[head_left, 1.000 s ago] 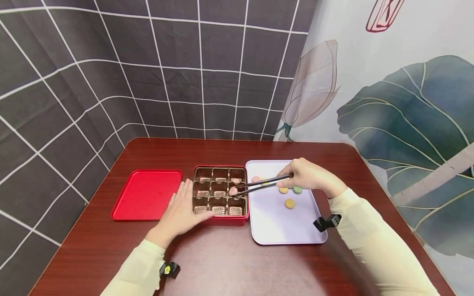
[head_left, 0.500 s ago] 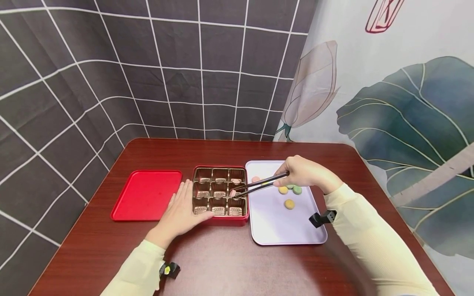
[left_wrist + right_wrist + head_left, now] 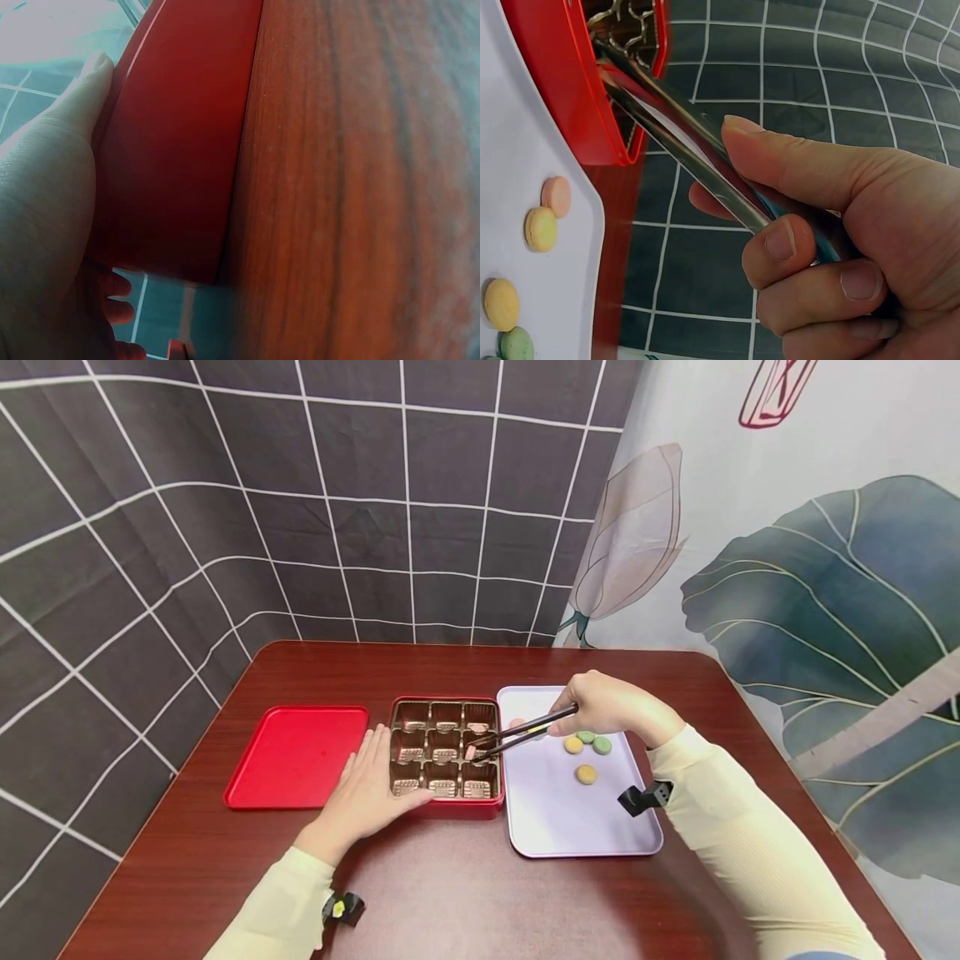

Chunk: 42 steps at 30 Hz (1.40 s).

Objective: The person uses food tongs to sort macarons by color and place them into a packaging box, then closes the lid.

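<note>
My right hand (image 3: 603,703) holds dark metal tongs (image 3: 690,142), thumb on one arm and fingers curled at the other. The tongs' tips reach into the right middle compartment of a red box (image 3: 465,810) with a brown-gold divided insert. A pink macaron (image 3: 470,752) stands on edge there at the tips, partly hidden. Another pink macaron (image 3: 477,727) lies in the back right compartment. My left hand (image 3: 371,789) rests against the box's left front corner, fingers straight along the left side and thumb along the front rim.
A pale lilac tray (image 3: 555,827) right of the box bears several macarons, among them a yellow macaron (image 3: 587,774), a green macaron (image 3: 602,745) and a pink macaron (image 3: 556,196). A flat red lid (image 3: 300,760) lies left of the box on the brown table (image 3: 420,885).
The right hand has shifted left and slightly away from me, its tongs now steeper at the right middle compartment. The pink macaron has turned more onto its edge. The left hand stays put.
</note>
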Motion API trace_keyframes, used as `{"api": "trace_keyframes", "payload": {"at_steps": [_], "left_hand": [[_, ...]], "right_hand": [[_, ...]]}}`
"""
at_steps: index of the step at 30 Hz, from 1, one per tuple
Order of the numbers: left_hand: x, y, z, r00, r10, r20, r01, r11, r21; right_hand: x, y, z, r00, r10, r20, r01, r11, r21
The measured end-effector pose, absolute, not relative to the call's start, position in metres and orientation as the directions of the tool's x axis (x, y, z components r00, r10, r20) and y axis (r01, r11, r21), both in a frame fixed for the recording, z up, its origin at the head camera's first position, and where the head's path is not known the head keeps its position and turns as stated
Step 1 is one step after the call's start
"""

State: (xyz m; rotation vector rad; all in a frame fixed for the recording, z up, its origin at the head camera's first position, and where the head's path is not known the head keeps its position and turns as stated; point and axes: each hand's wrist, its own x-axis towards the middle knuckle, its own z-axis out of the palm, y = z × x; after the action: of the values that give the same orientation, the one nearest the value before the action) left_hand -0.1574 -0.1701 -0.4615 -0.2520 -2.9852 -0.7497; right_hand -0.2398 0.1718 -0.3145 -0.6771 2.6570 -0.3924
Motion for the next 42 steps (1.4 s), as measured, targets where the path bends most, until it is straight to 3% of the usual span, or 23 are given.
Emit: {"api": "trace_keyframes", "payload": {"at_steps": [28,42], "left_hand": [[-0.157,-0.171,-0.461,-0.986,0.136,0.095,0.165,0.867,0.47],[-0.156,-0.17,-0.458,-0.985,0.147,0.089,0.172,0.866,0.469]], "right_hand": [[-0.235,0.168,-0.298,-0.825,-0.498,-0.267,-0.44,0.863,-0.247],[-0.23,0.189,-0.312,-0.815,-0.509,-0.276,-0.402,0.841,-0.363]]}}
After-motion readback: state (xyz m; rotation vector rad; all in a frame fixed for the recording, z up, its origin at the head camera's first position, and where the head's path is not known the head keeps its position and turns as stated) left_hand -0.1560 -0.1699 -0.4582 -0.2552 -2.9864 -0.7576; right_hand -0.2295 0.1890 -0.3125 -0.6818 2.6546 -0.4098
